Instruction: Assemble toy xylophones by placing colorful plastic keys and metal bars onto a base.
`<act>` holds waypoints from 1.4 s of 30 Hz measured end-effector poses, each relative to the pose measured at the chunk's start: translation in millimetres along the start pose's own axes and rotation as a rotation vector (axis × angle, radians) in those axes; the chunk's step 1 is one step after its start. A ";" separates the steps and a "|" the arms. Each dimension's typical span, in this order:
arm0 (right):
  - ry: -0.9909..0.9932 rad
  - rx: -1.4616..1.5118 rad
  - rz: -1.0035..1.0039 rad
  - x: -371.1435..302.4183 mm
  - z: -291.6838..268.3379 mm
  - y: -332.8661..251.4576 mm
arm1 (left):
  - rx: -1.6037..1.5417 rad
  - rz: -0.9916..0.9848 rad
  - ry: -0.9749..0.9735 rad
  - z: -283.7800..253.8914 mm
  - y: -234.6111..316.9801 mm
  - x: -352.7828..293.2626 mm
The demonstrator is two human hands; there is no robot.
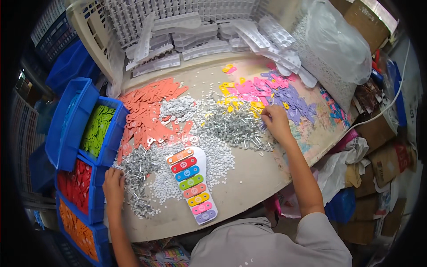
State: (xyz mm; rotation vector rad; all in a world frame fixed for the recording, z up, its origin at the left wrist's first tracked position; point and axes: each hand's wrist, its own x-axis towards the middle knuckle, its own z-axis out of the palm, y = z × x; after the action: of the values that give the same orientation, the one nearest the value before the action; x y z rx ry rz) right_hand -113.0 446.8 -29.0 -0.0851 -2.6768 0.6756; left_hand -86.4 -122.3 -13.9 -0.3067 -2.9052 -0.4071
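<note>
In front of me a toy xylophone with a white base point(201, 161) lies slightly tilted, a row of coloured bars across it. My left hand point(114, 184) rests at the left edge of a pile of metal pins point(138, 171), its fingers curled together; anything between them is hidden. Over the right end of a second metal pin pile point(231, 127), my right hand point(276, 121) has thumb and fingers pinched, and I cannot make out what they hold. Purple bars point(293, 104) lie just beyond it.
Salmon bars point(147, 104), white washers point(178, 109), small white beads point(218, 162), pink bars point(258, 87) and yellow bars point(229, 91) cover the table. Blue bins of green point(98, 127), red point(75, 184) and orange bars point(78, 229) stand left. White bases point(195, 38) fill a crate behind; a plastic sack point(327, 44) stands right.
</note>
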 end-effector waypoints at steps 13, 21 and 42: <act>0.043 -0.179 0.018 -6.0 6.9 -14.1 | -0.102 -0.198 0.223 -1.4 -6.8 -16.2; -0.145 0.569 0.139 -31.4 0.1 -105.9 | -0.179 -0.309 0.291 6.4 -10.7 -12.9; -0.793 0.857 0.147 -34.9 62.9 -175.2 | -1.238 -0.430 -0.166 3.7 93.1 -10.1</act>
State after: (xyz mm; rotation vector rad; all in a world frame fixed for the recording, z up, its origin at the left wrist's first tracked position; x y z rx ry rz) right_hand -98.3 258.9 -10.1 0.2716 -2.7677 2.2092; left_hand -55.9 -35.4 3.6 0.1602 -2.4069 -2.2746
